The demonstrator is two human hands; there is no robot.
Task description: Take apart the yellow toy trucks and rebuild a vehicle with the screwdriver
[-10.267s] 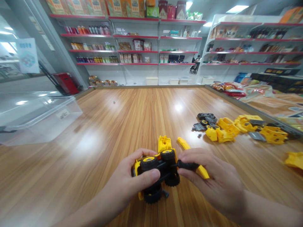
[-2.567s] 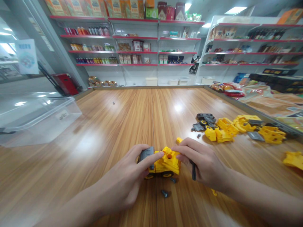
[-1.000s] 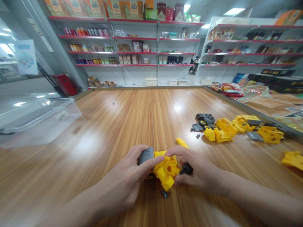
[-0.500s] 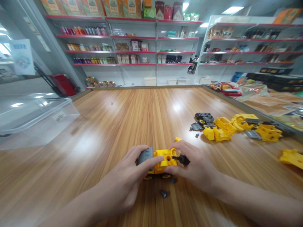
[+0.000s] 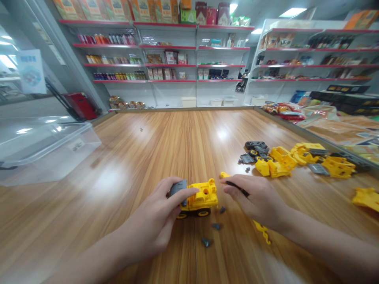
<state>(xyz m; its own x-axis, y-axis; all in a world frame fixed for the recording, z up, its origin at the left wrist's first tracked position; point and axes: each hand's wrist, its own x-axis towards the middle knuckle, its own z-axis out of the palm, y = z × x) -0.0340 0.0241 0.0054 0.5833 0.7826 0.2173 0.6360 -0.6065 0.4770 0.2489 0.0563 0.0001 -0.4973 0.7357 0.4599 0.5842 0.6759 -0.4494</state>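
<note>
My left hand (image 5: 161, 211) grips a small yellow toy truck (image 5: 204, 195) with a grey cab part (image 5: 178, 189) and black wheels. The truck stands on its wheels, and a round hole shows in its top. To the right, apart from the truck, my right hand (image 5: 256, 197) is closed around a slim black screwdriver (image 5: 237, 186), partly hidden by the fingers. Just behind those fingers is a yellow piece (image 5: 224, 174). Beneath the right wrist a yellow hook part (image 5: 264, 233) peeks out. Small dark grey screws (image 5: 205, 241) lie in front of the truck.
Yellow and black toy parts (image 5: 278, 161) are heaped on the wooden table (image 5: 166, 146) at the right. Another yellow part (image 5: 366, 200) lies near the right edge. A clear plastic bin (image 5: 53, 154) stands at left. Stocked shelves (image 5: 166, 47) line the back.
My right hand has come off the truck and moved right, with the screwdriver now lying flatter in its fingers. The left hand still holds the truck, which has shifted slightly left.
</note>
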